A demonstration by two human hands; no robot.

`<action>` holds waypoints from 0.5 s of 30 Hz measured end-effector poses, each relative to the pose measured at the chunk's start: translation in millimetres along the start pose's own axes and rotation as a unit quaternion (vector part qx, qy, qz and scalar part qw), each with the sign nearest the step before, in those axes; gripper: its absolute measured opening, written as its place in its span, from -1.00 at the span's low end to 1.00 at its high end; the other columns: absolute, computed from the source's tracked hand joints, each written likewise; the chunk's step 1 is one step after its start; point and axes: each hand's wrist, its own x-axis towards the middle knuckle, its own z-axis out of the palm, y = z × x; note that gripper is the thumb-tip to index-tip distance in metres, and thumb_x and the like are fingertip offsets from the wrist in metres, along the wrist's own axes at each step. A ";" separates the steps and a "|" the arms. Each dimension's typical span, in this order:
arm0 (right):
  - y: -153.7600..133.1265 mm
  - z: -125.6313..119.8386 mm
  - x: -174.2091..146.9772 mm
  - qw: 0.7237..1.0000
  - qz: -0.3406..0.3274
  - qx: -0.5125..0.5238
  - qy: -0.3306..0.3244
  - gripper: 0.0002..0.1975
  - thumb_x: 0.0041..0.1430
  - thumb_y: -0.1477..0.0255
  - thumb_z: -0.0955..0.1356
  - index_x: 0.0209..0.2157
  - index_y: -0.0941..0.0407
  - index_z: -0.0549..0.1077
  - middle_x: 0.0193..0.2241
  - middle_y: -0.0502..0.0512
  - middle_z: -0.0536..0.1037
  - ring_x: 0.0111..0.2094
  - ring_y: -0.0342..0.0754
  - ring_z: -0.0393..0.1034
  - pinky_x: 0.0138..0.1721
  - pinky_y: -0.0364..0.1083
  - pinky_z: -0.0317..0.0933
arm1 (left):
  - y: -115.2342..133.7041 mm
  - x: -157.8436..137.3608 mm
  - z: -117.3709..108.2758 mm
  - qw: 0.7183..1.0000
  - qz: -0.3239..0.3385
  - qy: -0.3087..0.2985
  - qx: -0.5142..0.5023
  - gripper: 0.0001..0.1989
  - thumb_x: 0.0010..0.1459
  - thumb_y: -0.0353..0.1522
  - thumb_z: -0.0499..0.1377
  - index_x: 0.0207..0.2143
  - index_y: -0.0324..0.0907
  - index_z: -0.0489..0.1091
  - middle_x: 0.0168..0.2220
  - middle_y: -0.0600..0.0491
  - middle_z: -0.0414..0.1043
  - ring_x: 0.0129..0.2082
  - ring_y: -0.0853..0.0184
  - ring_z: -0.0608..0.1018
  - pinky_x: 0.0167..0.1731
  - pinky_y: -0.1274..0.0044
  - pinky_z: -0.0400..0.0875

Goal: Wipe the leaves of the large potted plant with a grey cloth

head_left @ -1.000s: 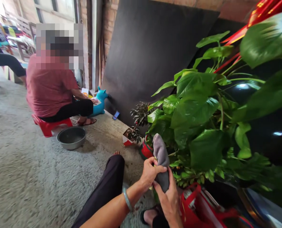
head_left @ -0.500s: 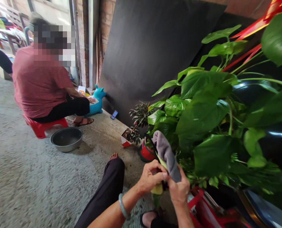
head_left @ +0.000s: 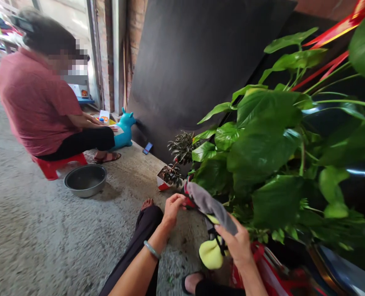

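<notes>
My right hand (head_left: 237, 242) is closed around the lower end of a long, soft grey cloth piece (head_left: 208, 201) that slants up to the left. Below it hang a rounded yellow-green cloth part (head_left: 211, 254) and some black straps or trim; the article's exact kind does not show. Close to the cloth's upper end, my left hand (head_left: 173, 209) has its thumb and fingertips pinched together. What is between them, if anything, is too small to make out. A grey-green bangle (head_left: 152, 249) circles my left wrist.
Large leafy plants (head_left: 268, 156) crowd the right side, above red bags (head_left: 256, 263). A small potted plant (head_left: 168, 176) stands ahead. On the left, a person in a red shirt (head_left: 37, 107) sits on a red stool (head_left: 54, 164) by a grey basin (head_left: 86, 181) and a blue toy animal (head_left: 125, 131).
My left hand has moved left, away from my right hand. The cloth tilts further left, and its yellow-green part now hangs in fuller view. The seated person leans more to the left.
</notes>
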 end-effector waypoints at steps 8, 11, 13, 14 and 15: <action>-29.4 -10.1 50.9 0.977 -0.063 -0.029 0.202 -0.32 -0.21 -0.01 0.51 -0.12 0.18 0.60 -0.22 0.28 0.67 -0.17 0.25 0.55 -0.07 0.14 0.38 | 1.2 46.5 33.6 0.985 0.111 -0.101 0.084 -0.73 -0.13 -0.22 0.37 -0.38 -0.20 0.59 0.14 -0.15 0.49 0.23 0.03 0.42 0.13 0.35 0.34; -7.6 1.5 26.8 0.996 0.017 -0.070 0.056 -0.42 -0.29 0.03 0.51 -0.25 0.13 0.63 -0.34 0.23 0.68 -0.26 0.29 0.57 -0.13 0.18 0.40 | -7.6 55.9 40.0 0.976 0.084 -0.185 0.073 -0.64 -0.14 -0.30 0.35 -0.21 -0.19 0.62 0.07 -0.09 0.56 0.19 0.03 0.46 0.19 0.32 0.30; 1.6 -5.0 2.6 0.997 0.043 -0.055 0.014 -0.47 -0.25 0.06 0.52 -0.24 0.11 0.63 -0.32 0.21 0.69 -0.26 0.26 0.58 -0.14 0.15 0.42 | -14.2 58.6 37.7 0.972 0.031 -0.232 0.036 -0.50 -0.16 -0.34 0.35 -0.07 -0.19 0.60 -0.05 -0.06 0.61 0.05 0.06 0.55 0.12 0.32 0.36; 0.9 -11.8 -5.7 0.998 0.046 -0.043 0.017 -0.46 -0.21 0.06 0.53 -0.21 0.11 0.63 -0.29 0.21 0.69 -0.24 0.24 0.58 -0.13 0.12 0.42 | -16.7 59.5 35.6 0.970 0.007 -0.242 0.017 -0.44 -0.18 -0.36 0.35 -0.02 -0.18 0.59 -0.09 -0.04 0.62 0.00 0.08 0.57 0.08 0.34 0.38; -3.6 -19.5 -9.3 0.998 0.042 -0.031 0.034 -0.45 -0.19 0.05 0.54 -0.19 0.12 0.63 -0.26 0.20 0.69 -0.23 0.22 0.58 -0.12 0.10 0.41 | -18.4 60.2 33.5 0.970 -0.011 -0.243 0.000 -0.40 -0.21 -0.38 0.36 0.01 -0.18 0.58 -0.10 -0.04 0.62 -0.02 0.10 0.57 0.05 0.36 0.39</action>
